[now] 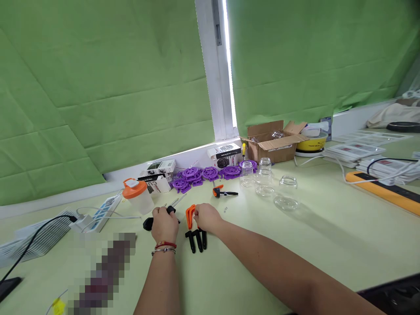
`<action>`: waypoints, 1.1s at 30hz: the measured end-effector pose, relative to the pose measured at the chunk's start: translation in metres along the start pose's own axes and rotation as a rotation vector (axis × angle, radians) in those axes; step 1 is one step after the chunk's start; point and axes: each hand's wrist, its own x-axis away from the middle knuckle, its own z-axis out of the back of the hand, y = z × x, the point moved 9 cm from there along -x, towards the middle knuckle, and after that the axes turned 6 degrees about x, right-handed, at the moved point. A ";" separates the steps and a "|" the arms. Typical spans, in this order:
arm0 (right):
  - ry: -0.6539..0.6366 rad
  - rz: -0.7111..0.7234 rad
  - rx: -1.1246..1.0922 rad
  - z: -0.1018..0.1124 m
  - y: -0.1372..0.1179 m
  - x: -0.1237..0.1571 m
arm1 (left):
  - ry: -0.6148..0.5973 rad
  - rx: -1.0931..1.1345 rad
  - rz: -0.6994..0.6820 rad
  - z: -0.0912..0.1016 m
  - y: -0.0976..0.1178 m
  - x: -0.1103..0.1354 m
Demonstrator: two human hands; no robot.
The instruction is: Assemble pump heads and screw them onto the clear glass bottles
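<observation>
Print on the black-and-white carton [225,152], upper centre, too small to read. Left hand [164,225], lower centre-left, palm down, fingers curled over black-handled tools [148,224]; firmness of hold cannot be told. Right hand [206,217], centre, reaching in from lower right; fingers bunched against orange-and-black clamps [198,240], grip hidden.

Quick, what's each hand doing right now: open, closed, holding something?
Left hand: curled over black-handled tools; whether it grips them can't be told.
Right hand: curled at the orange-and-black clamps; whether it grips one can't be told.
</observation>
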 end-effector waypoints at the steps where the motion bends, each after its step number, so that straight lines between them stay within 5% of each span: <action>1: 0.011 -0.025 -0.025 0.001 0.002 -0.001 | 0.019 0.022 -0.001 0.003 0.002 0.000; 6: 0.069 -0.126 -0.188 0.002 0.015 -0.004 | 0.098 0.199 0.000 0.013 0.004 0.000; 10: 0.118 -0.177 -0.376 0.004 0.028 -0.006 | 0.078 0.461 0.032 0.002 -0.002 -0.003; 18: 0.150 -0.156 -0.844 0.051 0.058 0.012 | -0.138 1.083 0.119 -0.029 0.015 0.008; 23: 0.001 -0.183 -1.356 0.060 0.089 0.035 | -0.463 1.554 0.313 -0.052 0.041 0.033; 27: -0.004 -0.253 -1.539 0.059 0.114 0.045 | -0.645 1.653 0.369 -0.065 0.054 0.050; 33: 0.038 -0.298 -1.537 0.061 0.125 0.049 | -0.746 1.731 0.488 -0.071 0.059 0.060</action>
